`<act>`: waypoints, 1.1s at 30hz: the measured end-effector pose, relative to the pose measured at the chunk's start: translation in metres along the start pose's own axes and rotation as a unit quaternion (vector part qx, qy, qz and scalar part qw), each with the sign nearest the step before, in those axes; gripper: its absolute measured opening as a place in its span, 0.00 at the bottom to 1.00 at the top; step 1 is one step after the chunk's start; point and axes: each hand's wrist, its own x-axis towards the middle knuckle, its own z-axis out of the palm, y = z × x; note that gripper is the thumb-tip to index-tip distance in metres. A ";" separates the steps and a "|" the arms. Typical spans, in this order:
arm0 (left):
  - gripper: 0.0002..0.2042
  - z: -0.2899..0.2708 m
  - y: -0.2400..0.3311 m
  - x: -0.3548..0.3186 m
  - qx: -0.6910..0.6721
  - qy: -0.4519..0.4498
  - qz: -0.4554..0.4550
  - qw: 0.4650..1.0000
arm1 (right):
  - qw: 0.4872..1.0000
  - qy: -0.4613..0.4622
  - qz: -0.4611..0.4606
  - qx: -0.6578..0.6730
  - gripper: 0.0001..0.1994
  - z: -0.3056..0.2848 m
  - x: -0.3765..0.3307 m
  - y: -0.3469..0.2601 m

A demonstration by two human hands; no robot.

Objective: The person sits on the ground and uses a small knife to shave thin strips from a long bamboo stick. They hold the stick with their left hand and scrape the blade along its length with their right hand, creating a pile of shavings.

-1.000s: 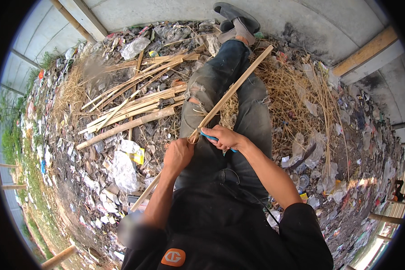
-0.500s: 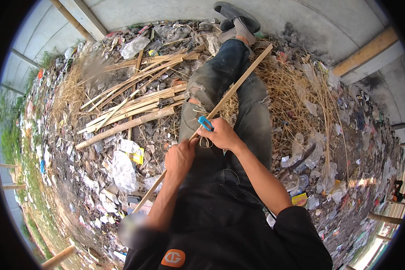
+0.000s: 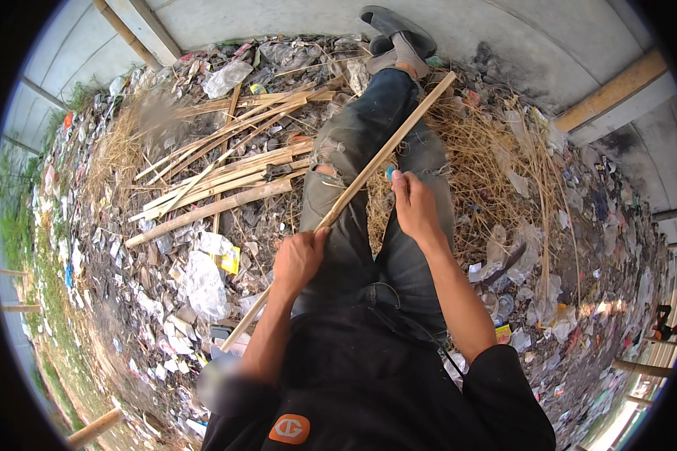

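A long, pale bamboo strip (image 3: 393, 148) runs diagonally across my lap, from beside my left forearm to above my shins. My left hand (image 3: 299, 259) is closed around it near my left thigh. To the right of the strip, apart from it, my right hand (image 3: 416, 204) is closed over my right thigh. It grips what looks like a blue utility knife (image 3: 390, 173); only a small blue end shows past the fingers, and the blade cannot be made out.
Split bamboo strips (image 3: 226, 177) lie piled on the ground to the left of my legs. Dry straw (image 3: 496, 177) spreads to the right. Plastic scraps and litter surround me, with a concrete wall (image 3: 278, 19) beyond my feet. A dark curved blade-like object (image 3: 508, 263) lies at right.
My right hand has moved away from the strip, up and to the right, with the blue knife. The thin curled shaving by the hands no longer shows. My left hand keeps its hold.
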 end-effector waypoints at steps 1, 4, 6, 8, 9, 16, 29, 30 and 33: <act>0.27 0.000 -0.002 0.002 -0.003 -0.001 0.005 1.000 | 0.999 -0.043 -0.004 -0.029 0.28 0.005 -0.007 -0.010; 0.27 0.001 -0.010 0.001 -0.011 0.002 0.012 1.000 | 0.985 -0.131 -0.049 -0.106 0.29 0.032 -0.029 -0.021; 0.27 0.000 -0.008 0.003 -0.010 0.005 0.016 1.000 | 0.978 -0.140 -0.094 -0.123 0.30 0.052 -0.041 -0.021; 0.26 -0.001 -0.007 0.001 0.000 0.016 0.020 1.000 | 0.976 -0.149 -0.093 -0.127 0.30 0.059 -0.047 -0.032; 0.26 -0.001 -0.007 0.000 0.005 0.022 0.022 0.999 | 0.977 -0.148 -0.097 -0.122 0.29 0.059 -0.046 -0.035; 0.25 -0.008 -0.049 -0.030 0.013 0.017 0.059 0.998 | 0.990 -0.013 0.054 -0.130 0.32 0.013 0.024 0.013; 0.21 -0.034 -0.005 -0.039 -0.102 0.087 0.021 0.991 | 0.990 -0.020 0.013 0.137 0.29 -0.040 0.030 -0.030; 0.18 -0.031 -0.002 -0.035 -0.115 0.103 0.030 0.988 | 0.988 -0.031 0.005 0.151 0.27 -0.031 0.024 -0.036; 0.15 -0.031 0.007 -0.028 -0.225 0.132 0.002 0.965 | 0.993 -0.056 -0.033 0.096 0.25 -0.003 0.004 -0.036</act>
